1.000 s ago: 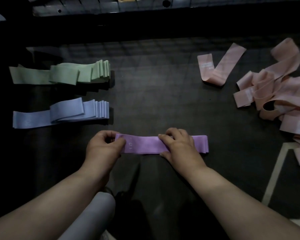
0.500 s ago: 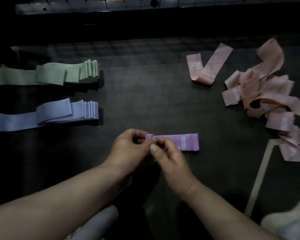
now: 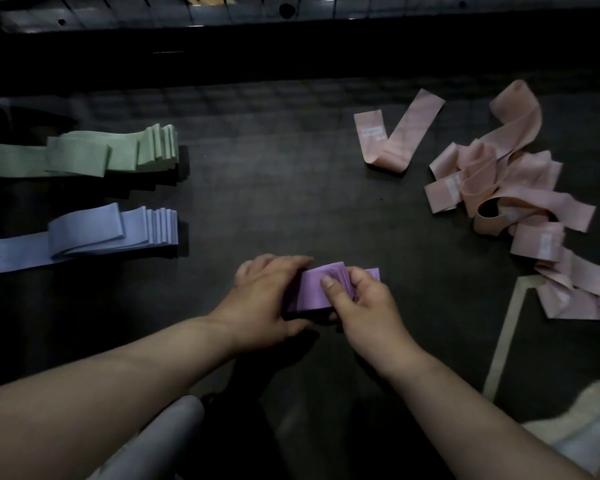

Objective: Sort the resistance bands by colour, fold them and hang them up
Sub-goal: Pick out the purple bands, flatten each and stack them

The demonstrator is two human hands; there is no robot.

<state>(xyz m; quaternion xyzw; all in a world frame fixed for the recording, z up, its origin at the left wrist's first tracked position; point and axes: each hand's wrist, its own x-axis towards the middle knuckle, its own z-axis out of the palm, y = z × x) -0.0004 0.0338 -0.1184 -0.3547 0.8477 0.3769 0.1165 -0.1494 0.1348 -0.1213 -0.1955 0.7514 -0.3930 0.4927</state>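
A purple resistance band, folded into a short thick bundle, sits just above the dark table between my hands. My left hand holds its left end, fingers over the top and thumb below. My right hand grips the right part, thumb pressed on top. On the left lie a stack of folded green bands and, below it, a stack of folded blue bands. A loose heap of pink bands spreads on the right, with one bent pink band apart from it.
A pale strip runs diagonally at the lower right, near a light fuzzy object in the corner. A grey rounded shape lies between my forearms. A dark rail with grey panels borders the table's far side.
The purple band went from a long flat strip to half its length, then to a short thick bundle. Both hands closed in on it and now hold it together.
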